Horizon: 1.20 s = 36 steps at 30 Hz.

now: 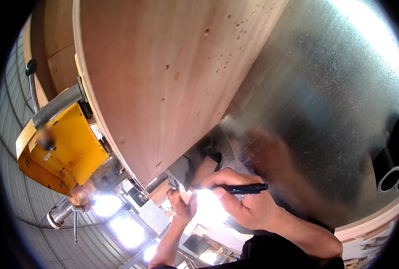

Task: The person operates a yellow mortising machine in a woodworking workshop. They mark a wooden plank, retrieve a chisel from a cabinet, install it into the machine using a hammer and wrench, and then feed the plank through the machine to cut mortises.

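My right hand [251, 204] is closed around a black marker pen [246, 188], which lies across the fingers and points left. Left of it, my left hand [181, 204] is raised near the lower corner of a large plywood board [163, 89]. Its fingers are curled together by a small grey metal piece [174, 183]; glare hides what they pinch, if anything. Beside the right hand stretches a shiny metal sheet [307, 98], in which the hand and arm are dimly reflected. Where the pen's tip ends is lost in the bright light.
A yellow machine guard [85, 143] with metal shafts and a black-knobbed lever [31, 67] stands at the left, close to the plywood's edge. Several black tubes [390, 175] lie at the far right. A wooden edge [370, 228] runs below the metal sheet. Bright lights show at the bottom left.
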Available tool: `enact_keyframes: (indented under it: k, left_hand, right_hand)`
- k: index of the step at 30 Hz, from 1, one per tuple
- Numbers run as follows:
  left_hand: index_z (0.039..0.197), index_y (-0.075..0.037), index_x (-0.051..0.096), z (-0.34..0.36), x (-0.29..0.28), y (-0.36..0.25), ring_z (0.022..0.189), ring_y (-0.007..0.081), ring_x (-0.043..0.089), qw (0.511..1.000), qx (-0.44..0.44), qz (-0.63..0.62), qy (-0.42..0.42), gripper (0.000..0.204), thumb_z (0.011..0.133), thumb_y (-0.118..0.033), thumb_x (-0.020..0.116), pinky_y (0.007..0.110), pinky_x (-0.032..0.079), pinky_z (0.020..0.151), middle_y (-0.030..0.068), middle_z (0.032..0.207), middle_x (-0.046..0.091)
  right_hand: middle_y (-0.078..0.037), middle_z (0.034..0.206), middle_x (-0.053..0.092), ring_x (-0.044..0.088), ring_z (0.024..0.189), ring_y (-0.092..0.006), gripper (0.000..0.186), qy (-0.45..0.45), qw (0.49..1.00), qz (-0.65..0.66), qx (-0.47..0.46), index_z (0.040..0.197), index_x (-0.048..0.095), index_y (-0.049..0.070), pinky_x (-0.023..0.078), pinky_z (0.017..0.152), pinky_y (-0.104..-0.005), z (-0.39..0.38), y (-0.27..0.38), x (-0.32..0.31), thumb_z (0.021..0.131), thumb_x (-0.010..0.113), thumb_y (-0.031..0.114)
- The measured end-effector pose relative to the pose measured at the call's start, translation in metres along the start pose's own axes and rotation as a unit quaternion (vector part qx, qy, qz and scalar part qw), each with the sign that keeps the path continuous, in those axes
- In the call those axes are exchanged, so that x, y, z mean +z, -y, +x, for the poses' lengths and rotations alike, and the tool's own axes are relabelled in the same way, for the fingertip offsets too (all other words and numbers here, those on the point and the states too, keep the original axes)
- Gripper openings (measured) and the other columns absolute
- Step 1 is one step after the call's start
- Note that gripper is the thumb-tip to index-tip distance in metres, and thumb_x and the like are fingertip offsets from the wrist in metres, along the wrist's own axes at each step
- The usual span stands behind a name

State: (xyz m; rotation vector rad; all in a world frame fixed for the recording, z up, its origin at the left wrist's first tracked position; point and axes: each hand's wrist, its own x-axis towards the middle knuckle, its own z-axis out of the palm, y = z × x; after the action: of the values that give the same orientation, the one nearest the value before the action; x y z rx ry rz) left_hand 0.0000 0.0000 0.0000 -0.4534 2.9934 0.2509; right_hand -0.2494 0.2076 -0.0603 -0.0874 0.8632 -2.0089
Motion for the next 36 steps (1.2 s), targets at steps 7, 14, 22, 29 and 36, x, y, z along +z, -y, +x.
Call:
enact_keyframes:
  k: [7,14,22,29,36]
  left_hand:
    - [0.109,0.002,0.057,0.001,0.000,0.000,0.088,0.0331,0.047,1.000,0.018,0.005,-0.008,0.043,0.075,-0.012,0.077,0.044,0.037,0.078,0.0167,0.093,0.053]
    - [0.115,0.003,0.056,-0.003,-0.004,0.001,0.093,0.0352,0.049,1.000,0.008,0.016,0.001,0.048,0.074,-0.010,0.078,0.045,0.038,0.083,0.0185,0.099,0.054]
    - [0.109,0.002,0.060,-0.003,-0.005,0.000,0.095,0.0362,0.049,1.000,-0.018,0.017,0.014,0.043,0.073,-0.013,0.078,0.045,0.038,0.086,0.0189,0.099,0.056]
    - [0.110,0.005,0.058,-0.006,-0.005,0.001,0.095,0.0370,0.049,1.000,-0.020,0.011,0.010,0.045,0.073,-0.013,0.077,0.046,0.038,0.086,0.0209,0.099,0.055]
    - [0.117,0.006,0.055,-0.005,-0.006,0.001,0.096,0.0376,0.049,0.999,-0.010,0.025,0.026,0.052,0.073,-0.012,0.077,0.046,0.038,0.085,0.0226,0.103,0.053]
  right_hand:
    - [-0.014,0.097,0.069,0.066,0.083,-0.0207,0.018,0.011,1.000,0.025,0.013,0.110,0.064,-0.003,0.052,0.075,-0.0315,0.001,0.001,0.000,0.096,0.057,0.007]
    - [-0.013,0.094,0.067,0.063,0.079,-0.0180,0.017,0.006,1.000,0.008,0.012,0.109,0.064,-0.002,0.051,0.074,-0.0307,0.002,0.001,0.000,0.098,0.057,0.008]
    - [-0.010,0.094,0.066,0.061,0.078,-0.0152,0.018,-0.024,0.999,-0.004,0.022,0.109,0.063,-0.002,0.050,0.072,-0.0284,0.003,-0.002,0.003,0.100,0.056,0.011]
    - [-0.009,0.090,0.067,0.062,0.080,-0.0151,0.022,-0.058,0.996,0.024,0.069,0.109,0.064,-0.002,0.050,0.074,-0.0281,0.004,0.005,0.006,0.102,0.055,0.017]
    - [-0.009,0.089,0.067,0.064,0.081,-0.0157,0.021,-0.081,0.995,-0.007,0.060,0.110,0.063,-0.001,0.051,0.073,-0.0293,0.003,-0.001,0.010,0.103,0.054,0.017]
